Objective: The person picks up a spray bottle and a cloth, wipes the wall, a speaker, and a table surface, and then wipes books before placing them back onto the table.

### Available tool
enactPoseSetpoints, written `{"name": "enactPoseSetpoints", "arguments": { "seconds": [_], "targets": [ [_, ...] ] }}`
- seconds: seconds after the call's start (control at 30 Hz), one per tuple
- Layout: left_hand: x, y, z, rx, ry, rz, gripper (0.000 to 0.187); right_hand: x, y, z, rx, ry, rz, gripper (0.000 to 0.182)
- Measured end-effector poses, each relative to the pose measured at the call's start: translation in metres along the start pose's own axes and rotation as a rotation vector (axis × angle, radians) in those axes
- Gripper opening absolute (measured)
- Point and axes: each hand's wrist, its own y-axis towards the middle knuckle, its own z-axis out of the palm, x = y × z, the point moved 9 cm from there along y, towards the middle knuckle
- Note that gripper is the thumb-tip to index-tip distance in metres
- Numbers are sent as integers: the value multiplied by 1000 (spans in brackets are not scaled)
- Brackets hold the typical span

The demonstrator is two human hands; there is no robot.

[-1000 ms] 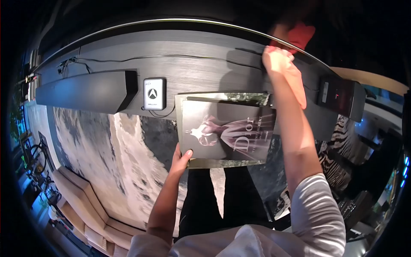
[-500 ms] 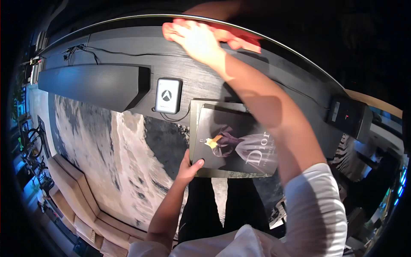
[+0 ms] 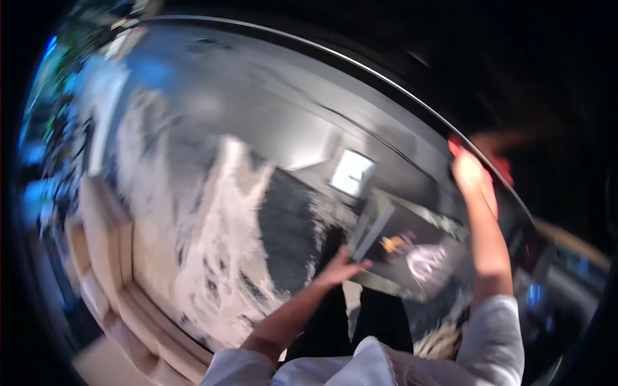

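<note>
My left hand (image 3: 341,267) grips the near left corner of a stack of large books, thumb on top and fingers beneath. The top book (image 3: 421,248) has a dark cover with a purple and yellow picture, blurred by motion. The stack lies tilted at the front edge of the dark cabinet. At the right, my right hand (image 3: 468,170) is closed on a red cloth (image 3: 490,193), close along the lower edge of a large black screen (image 3: 386,76). Part of the cloth is hidden behind the hand, and the glossy screen mirrors both.
A small box with a white top (image 3: 352,172) stands left of the books. Farther left is a long dark speaker bar (image 3: 257,122), smeared by motion. A cable (image 3: 360,127) runs along the cabinet. Below lie a patterned rug (image 3: 225,225) and a beige sofa (image 3: 109,257).
My right hand has moved right along the screen's lower edge with the red cloth. The view has swung and blurred. My left hand still grips the books, which now look more tilted.
</note>
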Motion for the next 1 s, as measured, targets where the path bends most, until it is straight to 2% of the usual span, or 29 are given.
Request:
{"name": "enactPoseSetpoints", "arguments": {
  "seconds": [0.03, 0.07, 0.13, 0.23, 0.27, 0.33, 0.37, 0.4, 0.43, 0.47, 0.53, 0.57, 0.6, 0.67, 0.7, 0.73, 0.77, 0.87, 1.0],
  "targets": [
    [23, 9, -4, -43, 82, 30, 79, 23, -2, -22, -301, 109, -108, 28],
    [15, 7, 0, 18, 58, 46, 77, 39, 17, -15, -258, 168, -123, 33],
    [-6, -7, -12, -95, 210, -43, 101, 124, 19, -75, -493, 244, -413, 44],
    [18, 7, -8, -5, 338, -164, 113, 202, 57, -85, -149, 399, -469, 49],
    [20, 9, -6, 1, 265, -147, 107, 212, 74, -66, -236, 302, -517, 52],
    [30, 12, -3, 37, 138, -123, 96, 212, 89, -48, -147, 354, -473, 51],
    [32, 10, -5, 17, 133, -140, 91, 205, 85, -47, -171, 352, -441, 50],
    [0, -3, -7, 26, 147, -104, 91, 194, 82, -51, -203, 347, -406, 49],
    [3, 1, -10, 14, 154, -82, 92, 171, 81, -32, 40, 428, -307, 50],
    [9, 6, -7, 29, 165, -68, 93, 151, 66, -36, -51, 442, -324, 51],
    [-28, -10, 3, 143, -38, -154, 97, 82, 38, -6, -153, 417, -169, 43],
    [-27, -8, -1, 96, 14, -188, 88, 47, 24, 9, -200, 410, -91, 40],
    [-23, -5, -6, 46, 73, -210, 80, 20, 5, -2, -84, 389, 35, 37],
    [-5, 13, -10, 81, -23, -54, 68, -35, -23, -1, -143, 380, 77, 37],
    [-11, 12, -7, 84, -37, -73, 64, -65, -38, 7, -172, 476, 108, 38],
    [-21, 10, -6, 71, -51, -86, 60, -89, -54, 11, -213, 579, 126, 40],
    [-25, 10, -5, 57, -42, -105, 61, -100, -85, -12, -461, 529, 32, 37],
    [-27, 13, -5, 21, 8, -140, 64, -108, -168, -69, -591, 543, -16, 38],
    [-28, 24, -4, 26, 92, -159, 66, -122, -284, -95, -840, 519, 262, 40]
  ]
}}
